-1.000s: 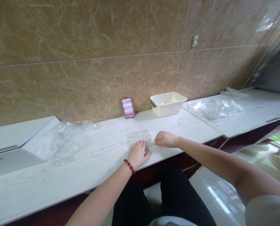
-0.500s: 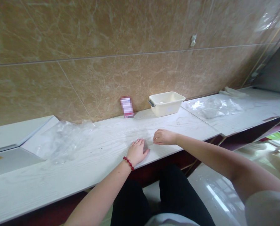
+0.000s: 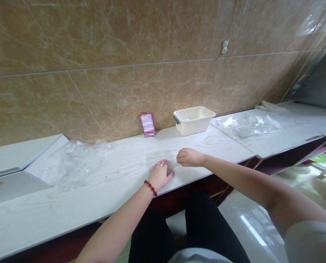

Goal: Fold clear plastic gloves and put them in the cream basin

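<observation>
My left hand (image 3: 159,175) lies palm down near the front edge of the white counter (image 3: 130,160), fingers stretched forward and thumb apart; a red bead bracelet (image 3: 151,187) circles that wrist. Under and ahead of its fingertips is a faint see-through greyish patch (image 3: 159,156), like thin clear plastic, hard to make out. Just to the right, my right hand (image 3: 189,157) is closed with its fingers curled together, close over the counter. Whatever is in those fingers is hidden. Behind the hands, a cream plastic basin (image 3: 194,126) with a grey handle stands against the wall.
Left on the counter, crumpled clear plastic bags (image 3: 75,164) lie against an open white box (image 3: 17,175). A blurred-out phone-shaped thing (image 3: 147,124) leans on the tiled wall (image 3: 119,95). Farther right are another clear plastic bag (image 3: 250,125) and a pale cloth-like item (image 3: 271,107).
Both hands have shifted slightly forward, the right one also a little to the left. Their finger poses look the same, and the things on the counter have stayed put.
</observation>
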A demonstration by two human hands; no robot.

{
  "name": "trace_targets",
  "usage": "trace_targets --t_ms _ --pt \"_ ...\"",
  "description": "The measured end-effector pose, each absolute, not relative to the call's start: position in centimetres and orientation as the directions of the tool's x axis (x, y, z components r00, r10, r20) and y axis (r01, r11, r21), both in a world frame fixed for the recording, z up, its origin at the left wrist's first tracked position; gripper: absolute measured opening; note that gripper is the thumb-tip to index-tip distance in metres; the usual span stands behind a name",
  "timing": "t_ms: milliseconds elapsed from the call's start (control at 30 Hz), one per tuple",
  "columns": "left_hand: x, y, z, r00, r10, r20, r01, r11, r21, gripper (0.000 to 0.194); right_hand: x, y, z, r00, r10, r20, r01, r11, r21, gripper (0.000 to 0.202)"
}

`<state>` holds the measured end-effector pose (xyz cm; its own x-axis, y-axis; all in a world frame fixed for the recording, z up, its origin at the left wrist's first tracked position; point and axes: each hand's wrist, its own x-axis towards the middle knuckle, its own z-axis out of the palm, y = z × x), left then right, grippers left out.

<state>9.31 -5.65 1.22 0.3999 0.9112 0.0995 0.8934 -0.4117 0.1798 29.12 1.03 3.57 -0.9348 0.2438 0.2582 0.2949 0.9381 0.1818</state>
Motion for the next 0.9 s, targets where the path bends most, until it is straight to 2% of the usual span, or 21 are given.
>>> trace_targets --t_ms 300,500,600,700,800,867,900 --pt "9.2 -4.1 1.1 0.347 0.935 0.079 0.923 -0.355 0.146 0.04 28.3 1.1 5.4 -0.907 0.255 0.337 0.32 0.935 0.153 0.019" --pt "8.7 -3.8 1.4 0.381 0.923 0.049 0.907 -0.384 0.171 0.039 28.0 1.3 5.5 -0.882 0.267 0.388 0.319 0.944 0.077 0.019" --pt "8.3 -3.4 2.0 0.398 0.917 0.027 0.897 -0.396 0.195 0.041 27.9 1.1 5.6 -0.86 0.281 0.426 0.31 0.951 -0.002 0.019" --pt "7.6 -2.7 3.5 0.427 0.903 -0.041 0.871 -0.399 0.286 0.037 27.9 0.9 5.7 -0.769 0.38 0.515 0.339 0.924 -0.175 0.019" --pt "6.6 -2.2 5.7 0.503 0.839 -0.205 0.755 -0.312 0.576 0.033 27.8 1.2 5.4 -0.586 0.591 0.554 0.378 0.804 -0.459 0.024" --pt "6.0 -2.2 7.2 0.603 0.758 -0.248 0.577 -0.2 0.792 0.033 27.6 1.7 4.8 -0.453 0.764 0.46 0.323 0.622 -0.713 0.029" --pt "5.7 -2.3 7.9 0.644 0.723 -0.251 0.476 -0.121 0.871 0.033 27.5 2.0 4.5 -0.406 0.839 0.362 0.257 0.485 -0.836 0.034"
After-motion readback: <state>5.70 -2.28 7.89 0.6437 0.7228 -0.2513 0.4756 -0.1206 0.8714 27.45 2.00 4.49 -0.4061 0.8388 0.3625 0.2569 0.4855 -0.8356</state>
